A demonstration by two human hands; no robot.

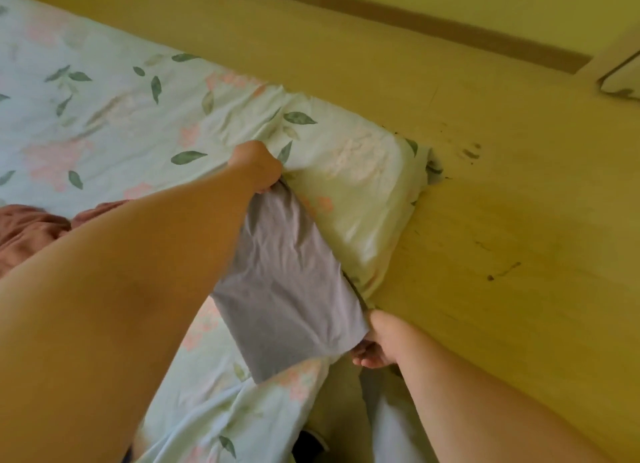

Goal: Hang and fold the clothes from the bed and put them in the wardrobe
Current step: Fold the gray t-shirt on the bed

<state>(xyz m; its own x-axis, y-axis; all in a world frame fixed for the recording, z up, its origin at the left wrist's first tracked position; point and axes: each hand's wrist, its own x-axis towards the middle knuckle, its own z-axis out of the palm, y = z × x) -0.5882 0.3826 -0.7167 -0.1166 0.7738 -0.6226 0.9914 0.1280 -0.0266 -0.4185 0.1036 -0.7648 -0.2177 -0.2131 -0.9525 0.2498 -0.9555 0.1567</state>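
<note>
The left hand (256,167) is gripping the far end of a grey garment (287,282) with curled fingers, while the right hand (377,343) is pinching its near corner, holding it spread over the bed (104,123).

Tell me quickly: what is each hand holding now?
Left hand: grips the far end of the grey garment.
Right hand: grips its near corner.
</note>
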